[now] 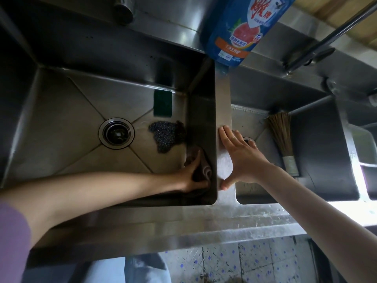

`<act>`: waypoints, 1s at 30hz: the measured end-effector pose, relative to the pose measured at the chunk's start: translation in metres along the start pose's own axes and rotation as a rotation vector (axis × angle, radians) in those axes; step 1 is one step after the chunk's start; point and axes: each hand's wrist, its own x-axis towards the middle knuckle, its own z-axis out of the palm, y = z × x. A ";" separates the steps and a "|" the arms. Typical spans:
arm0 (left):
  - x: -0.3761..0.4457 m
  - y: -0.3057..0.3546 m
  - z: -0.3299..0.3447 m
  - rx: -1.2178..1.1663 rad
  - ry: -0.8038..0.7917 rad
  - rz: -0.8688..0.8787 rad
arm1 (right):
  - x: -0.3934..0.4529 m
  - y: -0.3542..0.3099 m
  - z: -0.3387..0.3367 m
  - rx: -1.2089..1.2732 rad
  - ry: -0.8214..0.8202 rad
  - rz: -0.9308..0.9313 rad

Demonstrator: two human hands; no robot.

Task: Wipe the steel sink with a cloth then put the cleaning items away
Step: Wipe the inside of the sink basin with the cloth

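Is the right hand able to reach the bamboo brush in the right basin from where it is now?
Probably yes. The right hand lies flat and open on the divider between the basins, holding nothing. The bamboo brush leans in the right basin just beyond it, and nothing lies between them.

One head-worn wide-angle camera looks steeply down from just above the steel sink [61, 119], close enough that both forearms reach in from the near edge. The sink fills the left, a second basin [253, 123] the right, tiled floor [244, 264] shows nearest, edges bending with distortion
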 end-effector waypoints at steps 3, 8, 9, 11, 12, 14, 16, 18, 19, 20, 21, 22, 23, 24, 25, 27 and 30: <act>-0.001 0.004 0.002 -0.062 0.009 0.020 | -0.002 0.002 0.001 0.016 0.016 -0.004; 0.003 0.002 -0.002 -0.087 0.005 -0.002 | -0.001 0.002 0.001 0.046 -0.010 -0.005; 0.004 0.001 -0.005 -0.078 -0.001 -0.010 | 0.000 0.002 0.001 0.043 -0.016 -0.007; 0.008 -0.005 -0.011 -0.058 -0.036 -0.031 | 0.000 0.001 0.000 0.039 -0.022 -0.010; 0.011 -0.008 -0.013 -0.055 -0.045 -0.041 | 0.000 0.001 0.000 0.039 -0.023 -0.010; 0.015 -0.016 -0.015 -0.047 -0.050 -0.067 | 0.000 0.001 0.000 0.038 -0.025 -0.009; 0.017 -0.022 -0.015 -0.025 -0.048 -0.086 | 0.000 0.001 0.000 0.039 -0.026 -0.010; 0.018 -0.024 -0.014 -0.016 -0.037 -0.092 | 0.001 0.001 0.000 0.040 -0.028 -0.013; 0.018 -0.024 -0.014 -0.028 -0.029 -0.094 | 0.001 0.002 0.000 0.043 -0.032 -0.012; 0.018 -0.023 -0.013 -0.043 -0.011 -0.097 | 0.001 0.002 0.001 0.044 -0.033 -0.012; 0.017 -0.020 -0.013 -0.058 0.010 -0.101 | 0.002 0.002 0.001 0.044 -0.033 -0.011; 0.017 -0.017 -0.012 -0.072 0.034 -0.100 | 0.002 0.002 0.001 0.042 -0.031 -0.010; 0.016 -0.013 -0.012 -0.084 0.056 -0.089 | 0.002 0.002 0.001 0.039 -0.030 -0.009; 0.016 -0.009 -0.013 -0.093 0.072 -0.070 | 0.001 0.002 0.000 0.037 -0.033 -0.007; 0.014 -0.004 -0.014 -0.099 0.086 -0.050 | 0.001 0.001 0.000 0.038 -0.036 -0.004; 0.009 0.005 -0.016 -0.111 0.108 -0.009 | -0.001 0.000 -0.001 0.043 -0.031 -0.006; 0.004 0.017 -0.017 -0.149 0.089 0.047 | -0.003 0.000 -0.002 0.037 -0.016 -0.009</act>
